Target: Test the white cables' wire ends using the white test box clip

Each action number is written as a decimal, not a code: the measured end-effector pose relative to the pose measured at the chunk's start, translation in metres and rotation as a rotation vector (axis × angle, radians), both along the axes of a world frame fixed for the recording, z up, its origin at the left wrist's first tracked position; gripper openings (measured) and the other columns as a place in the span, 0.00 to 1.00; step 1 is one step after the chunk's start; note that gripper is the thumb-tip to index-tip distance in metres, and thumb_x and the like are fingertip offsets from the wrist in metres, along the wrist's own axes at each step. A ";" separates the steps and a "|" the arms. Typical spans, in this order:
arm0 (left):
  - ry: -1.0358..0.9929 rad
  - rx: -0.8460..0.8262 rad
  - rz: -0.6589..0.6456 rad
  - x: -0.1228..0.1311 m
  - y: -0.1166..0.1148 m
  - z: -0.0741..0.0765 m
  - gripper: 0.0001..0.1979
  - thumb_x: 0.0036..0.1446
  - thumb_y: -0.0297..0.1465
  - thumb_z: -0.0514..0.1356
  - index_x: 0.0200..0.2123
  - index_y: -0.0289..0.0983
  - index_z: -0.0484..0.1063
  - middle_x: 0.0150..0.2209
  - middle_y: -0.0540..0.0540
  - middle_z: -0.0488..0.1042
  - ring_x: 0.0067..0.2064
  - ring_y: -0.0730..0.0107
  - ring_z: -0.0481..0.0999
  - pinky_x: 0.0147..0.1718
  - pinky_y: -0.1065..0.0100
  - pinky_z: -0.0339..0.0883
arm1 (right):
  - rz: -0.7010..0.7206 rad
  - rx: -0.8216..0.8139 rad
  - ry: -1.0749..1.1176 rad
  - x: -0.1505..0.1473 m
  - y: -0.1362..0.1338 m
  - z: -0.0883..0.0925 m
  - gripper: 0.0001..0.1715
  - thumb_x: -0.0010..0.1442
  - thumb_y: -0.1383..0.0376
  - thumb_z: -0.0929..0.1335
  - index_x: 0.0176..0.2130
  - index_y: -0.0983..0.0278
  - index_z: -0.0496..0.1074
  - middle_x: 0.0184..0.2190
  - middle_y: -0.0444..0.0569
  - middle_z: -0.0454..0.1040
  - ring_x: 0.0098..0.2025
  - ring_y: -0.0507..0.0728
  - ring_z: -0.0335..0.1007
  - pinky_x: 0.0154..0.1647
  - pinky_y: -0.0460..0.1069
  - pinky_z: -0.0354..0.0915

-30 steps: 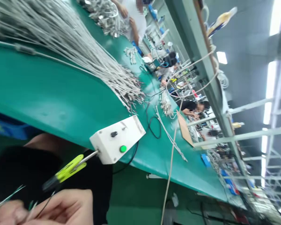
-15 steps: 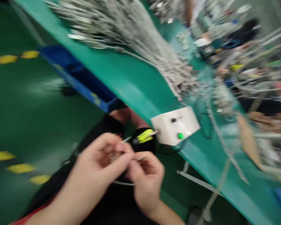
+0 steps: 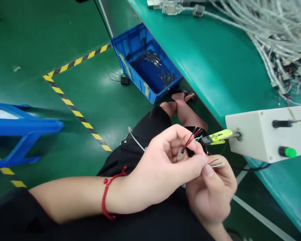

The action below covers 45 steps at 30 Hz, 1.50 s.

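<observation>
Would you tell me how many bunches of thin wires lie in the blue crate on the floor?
2: one bunch upper left in the blue crate, one nearer its lower right; the crate's walls may hide more.

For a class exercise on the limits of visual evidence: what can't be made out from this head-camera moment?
Head view:
Where the red and black wires end: the fingers of the left hand hide them.
Where the thin wire ends run: the right hand covers them.
The far end of the white box: cut off by the right edge.
The whole cable bundle: cut off by the top and right edges.
The small parts in the blue crate: too small to identify.
</observation>
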<state>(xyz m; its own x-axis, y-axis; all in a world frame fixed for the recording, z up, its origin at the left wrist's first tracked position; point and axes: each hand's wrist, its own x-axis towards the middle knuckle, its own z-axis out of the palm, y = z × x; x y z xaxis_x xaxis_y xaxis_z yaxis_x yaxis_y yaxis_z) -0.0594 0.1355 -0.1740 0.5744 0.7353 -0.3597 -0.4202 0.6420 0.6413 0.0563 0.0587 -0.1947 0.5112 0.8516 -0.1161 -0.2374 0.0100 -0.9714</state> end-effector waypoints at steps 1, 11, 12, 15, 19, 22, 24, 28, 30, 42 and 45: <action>0.004 -0.002 0.001 0.000 0.000 0.000 0.18 0.57 0.25 0.75 0.35 0.39 0.66 0.37 0.52 0.77 0.28 0.79 0.67 0.28 0.72 0.64 | 0.006 -0.004 -0.001 0.000 0.000 0.000 0.03 0.66 0.64 0.75 0.37 0.56 0.80 0.26 0.42 0.76 0.22 0.51 0.65 0.23 0.49 0.64; 0.039 0.010 0.019 0.000 -0.001 -0.001 0.17 0.58 0.26 0.75 0.36 0.39 0.66 0.36 0.52 0.76 0.28 0.78 0.63 0.27 0.72 0.59 | 0.058 -0.058 0.051 0.002 -0.001 -0.002 0.02 0.68 0.63 0.73 0.40 0.57 0.80 0.28 0.45 0.76 0.27 0.53 0.69 0.27 0.48 0.64; 0.047 0.010 0.025 0.000 -0.001 -0.001 0.18 0.58 0.26 0.75 0.36 0.39 0.66 0.35 0.52 0.75 0.28 0.78 0.63 0.27 0.72 0.58 | 0.074 -0.064 0.079 0.002 -0.001 -0.003 0.02 0.68 0.62 0.73 0.40 0.56 0.79 0.26 0.44 0.74 0.26 0.52 0.66 0.27 0.48 0.63; 0.065 0.023 0.034 0.000 -0.002 -0.002 0.18 0.57 0.26 0.75 0.37 0.40 0.67 0.35 0.52 0.75 0.28 0.78 0.62 0.27 0.71 0.57 | 0.104 -0.078 0.127 0.003 0.000 -0.006 0.03 0.67 0.61 0.74 0.40 0.57 0.79 0.23 0.41 0.68 0.23 0.51 0.59 0.25 0.48 0.59; 0.043 0.060 0.048 -0.002 -0.004 -0.002 0.17 0.57 0.22 0.74 0.37 0.39 0.68 0.37 0.53 0.76 0.29 0.80 0.63 0.29 0.74 0.59 | 0.124 -0.088 0.132 0.003 0.000 -0.008 0.04 0.68 0.60 0.74 0.40 0.57 0.79 0.22 0.41 0.67 0.23 0.50 0.59 0.25 0.47 0.60; 0.028 0.072 0.056 -0.003 -0.005 -0.001 0.17 0.57 0.20 0.74 0.37 0.39 0.68 0.37 0.53 0.77 0.32 0.80 0.69 0.31 0.76 0.62 | 0.121 -0.093 0.094 0.003 -0.001 -0.008 0.05 0.68 0.59 0.74 0.40 0.57 0.80 0.23 0.41 0.67 0.23 0.51 0.60 0.25 0.47 0.60; 0.019 0.067 0.055 -0.003 -0.005 -0.001 0.17 0.57 0.19 0.74 0.37 0.39 0.69 0.38 0.53 0.78 0.35 0.78 0.73 0.32 0.76 0.64 | 0.119 -0.092 0.080 0.003 -0.002 -0.008 0.06 0.68 0.59 0.74 0.39 0.57 0.79 0.23 0.41 0.67 0.23 0.51 0.60 0.25 0.48 0.61; 0.008 0.066 0.057 -0.003 -0.005 -0.002 0.18 0.56 0.19 0.74 0.37 0.39 0.68 0.39 0.52 0.79 0.38 0.75 0.77 0.34 0.76 0.67 | 0.141 -0.095 0.096 0.004 -0.002 -0.010 0.07 0.68 0.57 0.74 0.37 0.56 0.78 0.23 0.40 0.67 0.23 0.51 0.60 0.25 0.47 0.60; -0.002 0.071 0.061 -0.003 -0.005 -0.002 0.18 0.56 0.18 0.74 0.37 0.39 0.68 0.39 0.52 0.79 0.38 0.76 0.76 0.33 0.76 0.66 | 0.143 -0.093 0.091 0.004 -0.002 -0.010 0.07 0.68 0.58 0.74 0.37 0.56 0.77 0.23 0.40 0.67 0.23 0.50 0.60 0.25 0.47 0.61; -0.059 0.141 0.027 -0.007 -0.006 -0.004 0.20 0.56 0.22 0.75 0.36 0.40 0.65 0.34 0.53 0.74 0.25 0.81 0.59 0.26 0.70 0.55 | 0.064 -0.034 0.099 0.000 0.001 -0.006 0.07 0.62 0.62 0.78 0.34 0.57 0.77 0.27 0.42 0.74 0.25 0.51 0.65 0.24 0.46 0.63; -0.088 0.167 0.031 -0.009 -0.006 -0.006 0.20 0.56 0.20 0.75 0.37 0.40 0.66 0.34 0.53 0.73 0.25 0.81 0.59 0.28 0.69 0.54 | 0.071 -0.027 0.108 0.000 0.000 -0.006 0.06 0.62 0.63 0.77 0.35 0.57 0.77 0.28 0.42 0.74 0.26 0.51 0.66 0.25 0.46 0.64</action>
